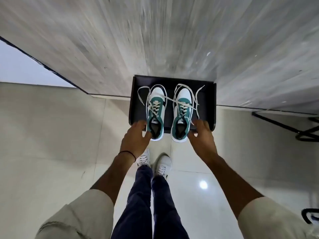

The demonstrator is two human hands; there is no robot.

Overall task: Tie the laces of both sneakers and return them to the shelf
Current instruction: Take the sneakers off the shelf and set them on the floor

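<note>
Open hands [135, 137] beside sneakers [155, 111], black shelf [211, 104], tiled floor [51, 135]

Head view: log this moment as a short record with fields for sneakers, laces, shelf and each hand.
sneakers: left sneaker and right sneaker side by side, heels overhanging the shelf's front edge
laces: white laces untied, splayed loose
shelf: black shelf against the wall
left hand: left hand open at left sneaker's heel
right hand: right hand open beside right sneaker

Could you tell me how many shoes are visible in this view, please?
4. Two green-and-white sneakers sit side by side on the black shelf: the left sneaker and the right sneaker. Two white shoes are worn on the floor below: one, another.
</note>
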